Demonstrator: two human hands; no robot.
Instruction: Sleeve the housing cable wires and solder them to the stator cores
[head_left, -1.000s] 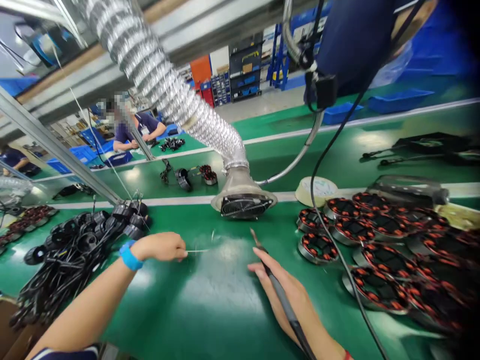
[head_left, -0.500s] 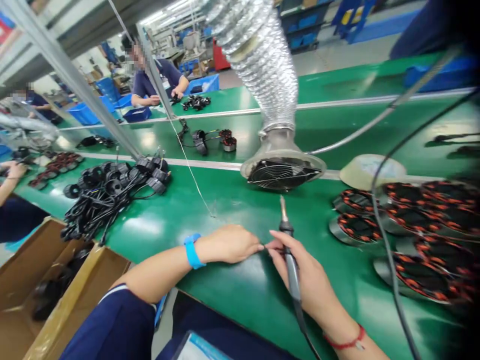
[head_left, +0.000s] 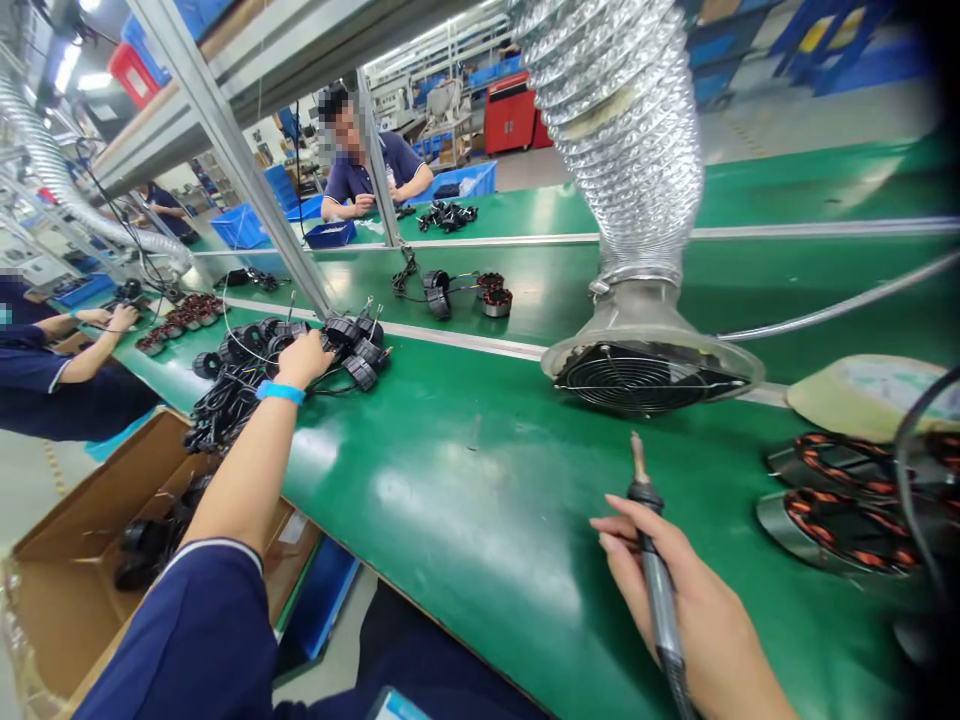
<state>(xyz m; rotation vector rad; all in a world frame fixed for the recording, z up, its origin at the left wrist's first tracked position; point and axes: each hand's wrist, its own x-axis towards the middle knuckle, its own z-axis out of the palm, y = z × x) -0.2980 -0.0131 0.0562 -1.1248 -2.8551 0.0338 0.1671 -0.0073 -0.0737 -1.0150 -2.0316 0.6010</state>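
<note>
My left hand, with a blue band at its wrist, reaches into a pile of black cabled parts. Its fingers are bent against black ring-shaped pieces; what they grip is hidden. A thin pale wire curves down toward this hand. In my right hand lies a soldering iron, held like a pen, its tip pointing away from me. The thumb and forefinger of that hand stretch out past the handle. Just beyond the tip hangs a round fume extractor hood.
Wound stator rings stand at the right beside a pale round piece. An open cardboard box is at lower left. Parts lie on the far strip. Co-workers sit across and at left. A metal post slants down.
My left hand has left the spot beside my right fingers and moved left to the black pile. My right hand still holds the soldering iron. The view has swung left.
</note>
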